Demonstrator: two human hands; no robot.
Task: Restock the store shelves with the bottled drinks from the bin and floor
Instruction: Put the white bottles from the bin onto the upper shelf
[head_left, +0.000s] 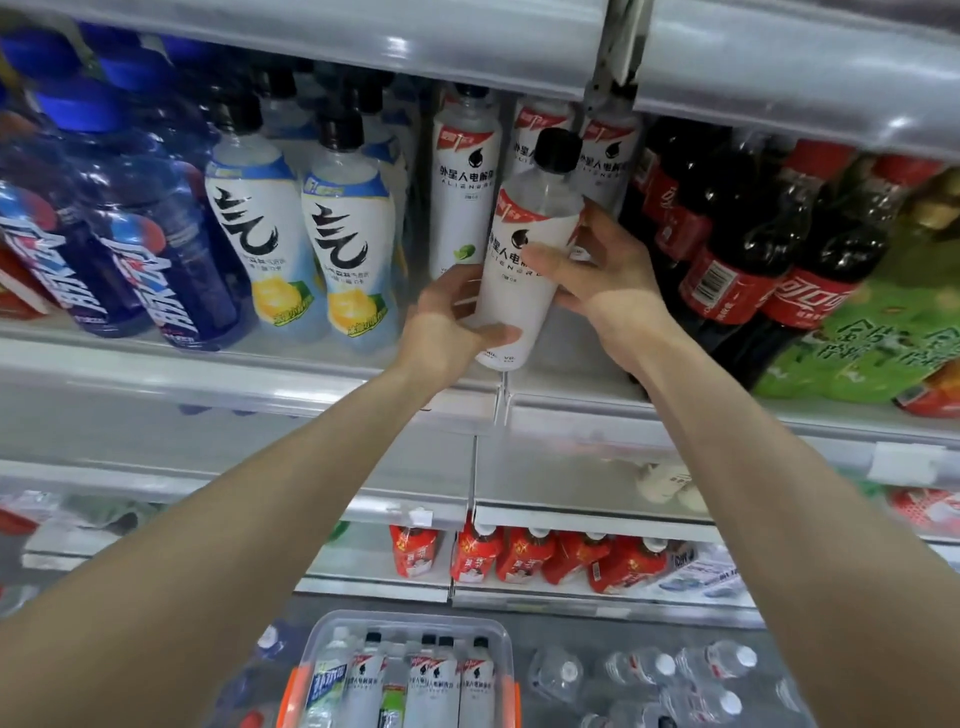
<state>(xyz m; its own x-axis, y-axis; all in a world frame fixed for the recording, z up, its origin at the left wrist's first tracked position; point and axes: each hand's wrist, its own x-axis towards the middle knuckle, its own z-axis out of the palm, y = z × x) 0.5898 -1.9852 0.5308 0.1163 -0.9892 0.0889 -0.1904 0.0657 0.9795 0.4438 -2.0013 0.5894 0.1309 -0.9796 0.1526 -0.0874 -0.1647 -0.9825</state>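
- A store aisle with grey metal shelves (208, 364) seen from above and close up; the middle shelf is packed with upright drinks, and a clear plastic bin (405, 629) sits on the floor below.
- Both bare arms reach up and forward from the bottom corners toward the middle shelf.
- The left hand (447, 322) cups the lower part of a white bottle (524, 270) with a black cap, fingers wrapped round its left side and thumb across the front near the base.
- The right hand (597, 265) grips the same bottle at mid-height from the right, thumb lying across the label and fingers curled behind.
- The bottle leans slightly, cap tipped to the right, its base just above the shelf's front edge, in front of a row of matching white bottles (465, 192).
- To the left stand white-and-yellow lemon drinks (348, 244) and blue bottles (156, 260); to the right, dark cola bottles (727, 249) with red labels.
- The bin holds more white bottles standing upright; clear water bottles (691, 675) lie on the floor beside it.
- The bottle's back and the right hand's fingertips are hidden; the shelf edges and lower shelves are blurred, and small label print cannot be read.
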